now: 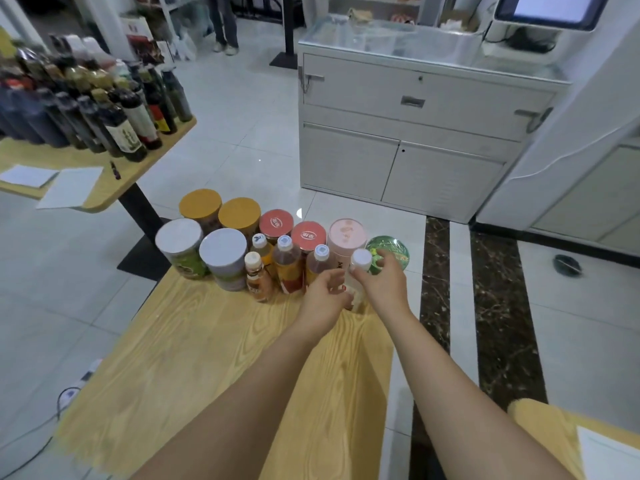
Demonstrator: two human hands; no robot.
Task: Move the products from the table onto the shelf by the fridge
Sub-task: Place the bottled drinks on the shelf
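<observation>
While the fingers (381, 262) of the right hand (382, 285) curl round the neck of the white-capped bottle (361, 259), pinching it just under the cap, the left hand (323, 296) comes in beside it with its fingers bent toward the bottle's body (whether they touch it I cannot tell, since the hands hide most of it). That bottle stands upright at the far right end of the wooden table (194, 341), just in front of a pink-lidded canister (347, 232) and a green round container (393, 252). To its left four more small drink bottles (285, 258) stand close together, and behind and beside them sit two red-lidded cans (276, 221), two orange-lidded cans (200, 204) and two white-lidded tins (223, 245). Farther off, a side table (104, 188) carries dark bottles, and a white cabinet (415, 133) stands across the tiled floor.
</observation>
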